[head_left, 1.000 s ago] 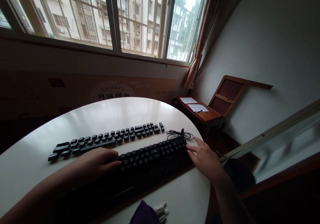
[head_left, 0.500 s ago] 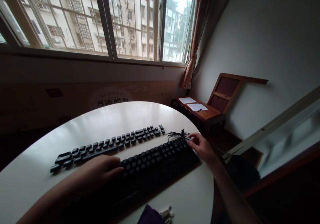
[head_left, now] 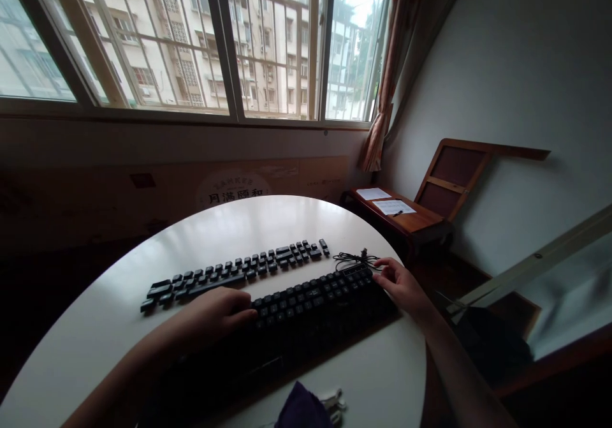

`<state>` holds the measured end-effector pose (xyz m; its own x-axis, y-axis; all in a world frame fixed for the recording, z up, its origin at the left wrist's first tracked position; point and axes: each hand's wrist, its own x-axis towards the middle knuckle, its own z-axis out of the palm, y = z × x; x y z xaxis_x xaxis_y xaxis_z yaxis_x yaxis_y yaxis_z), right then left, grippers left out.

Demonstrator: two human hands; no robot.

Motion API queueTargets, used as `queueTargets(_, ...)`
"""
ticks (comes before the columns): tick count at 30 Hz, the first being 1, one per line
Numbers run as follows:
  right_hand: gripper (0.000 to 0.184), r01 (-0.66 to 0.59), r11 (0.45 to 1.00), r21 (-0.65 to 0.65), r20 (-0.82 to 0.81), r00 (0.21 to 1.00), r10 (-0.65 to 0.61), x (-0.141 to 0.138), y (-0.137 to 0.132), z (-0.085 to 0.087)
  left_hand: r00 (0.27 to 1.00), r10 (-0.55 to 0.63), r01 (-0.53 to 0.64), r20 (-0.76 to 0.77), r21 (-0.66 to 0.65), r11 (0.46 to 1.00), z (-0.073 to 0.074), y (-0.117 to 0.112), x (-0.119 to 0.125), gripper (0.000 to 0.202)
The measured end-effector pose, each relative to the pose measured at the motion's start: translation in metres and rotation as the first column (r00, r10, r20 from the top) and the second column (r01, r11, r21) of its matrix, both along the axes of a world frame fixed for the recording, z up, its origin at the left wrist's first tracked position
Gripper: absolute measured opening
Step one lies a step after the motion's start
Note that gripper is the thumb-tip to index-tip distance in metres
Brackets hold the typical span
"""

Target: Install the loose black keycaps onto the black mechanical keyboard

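Observation:
A black keyboard (head_left: 306,335) lies at a slant across the white round table (head_left: 119,345). Keycaps (head_left: 313,293) show on its upper right part; its lower left part is too dark to make out. My left hand (head_left: 227,310) is closed at the keyboard's back edge, left of these keycaps, thumb pointing right. My right hand (head_left: 399,282) grips the right back corner, thumb and fingers bent around it. Behind the keyboard, several loose black keycaps (head_left: 261,263) stand in rows, with a long space bar (head_left: 217,284) among them. A bundled black cable (head_left: 354,259) lies beside my right fingers.
Near the table's front edge are a purple cloth-like item (head_left: 303,409) and a pale metal or plastic piece (head_left: 335,402). A wooden chair (head_left: 421,221) with paper sheets (head_left: 393,207) and a pen stands beyond, by the window (head_left: 268,51) and curtain (head_left: 377,138).
The view has swung slightly left, so everything sits further right in the picture. Both hands keep their places at the keyboard.

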<state>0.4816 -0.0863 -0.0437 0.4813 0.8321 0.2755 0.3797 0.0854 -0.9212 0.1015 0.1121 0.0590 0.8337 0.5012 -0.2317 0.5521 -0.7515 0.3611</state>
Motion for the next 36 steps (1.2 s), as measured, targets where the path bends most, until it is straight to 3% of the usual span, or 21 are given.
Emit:
queueTargets(16, 0.043, 0.028, 0.997, -0.075, -0.031, 0.999, -0.03, 0.003, -0.009, -0.005, 0.995, 0.002, -0.006, 0.095, 0.035, 0.999, 0.005, -0.015, -0.003, 0.036)
queueTargets(20, 0.046, 0.046, 0.985, -0.166, -0.012, 0.999, -0.049, 0.013, -0.01, -0.014, 0.981, 0.073, -0.089, 0.181, 0.084, 0.992, 0.013, -0.012, -0.012, 0.039)
queueTargets(22, 0.048, 0.05, 0.975, -0.217, 0.0, 0.999, -0.051, 0.017, -0.01, -0.018, 0.925, 0.229, -0.284, 0.302, 0.152, 0.947, 0.022, -0.003, -0.026, 0.041)
queueTargets(24, 0.051, 0.048, 0.976, -0.212, -0.022, 0.998, -0.054, 0.018, -0.01, -0.02, 0.797, 0.415, -0.539, 0.439, 0.208, 0.816, 0.029, 0.012, -0.047, 0.042)
queueTargets(25, 0.052, 0.051, 0.98, -0.192, -0.035, 0.998, -0.059, 0.017, -0.01, -0.021, 0.748, 0.468, -0.612, 0.471, 0.218, 0.76, 0.032, 0.021, -0.059, 0.043)
queueTargets(28, 0.054, 0.06, 0.984, -0.167, -0.051, 0.996, -0.07, 0.016, -0.011, -0.021, 0.617, 0.61, -0.766, 0.498, 0.203, 0.609, 0.028, 0.05, -0.094, 0.04)
queueTargets(31, 0.057, 0.046, 0.974, -0.224, -0.063, 0.996, -0.061, 0.017, -0.011, -0.02, 0.525, 0.741, -0.845, 0.418, 0.152, 0.513, 0.009, 0.076, -0.117, 0.033)
queueTargets(33, 0.057, 0.039, 0.97, -0.24, -0.071, 0.996, -0.058, 0.02, -0.012, -0.021, 0.501, 0.793, -0.862, 0.345, 0.121, 0.492, -0.006, 0.088, -0.124, 0.031)
queueTargets(36, 0.053, 0.073, 0.978, -0.197, -0.033, 0.996, -0.081, 0.024, -0.011, -0.024, 0.521, 0.812, -0.85, 0.264, 0.075, 0.521, -0.024, 0.097, -0.128, 0.031)
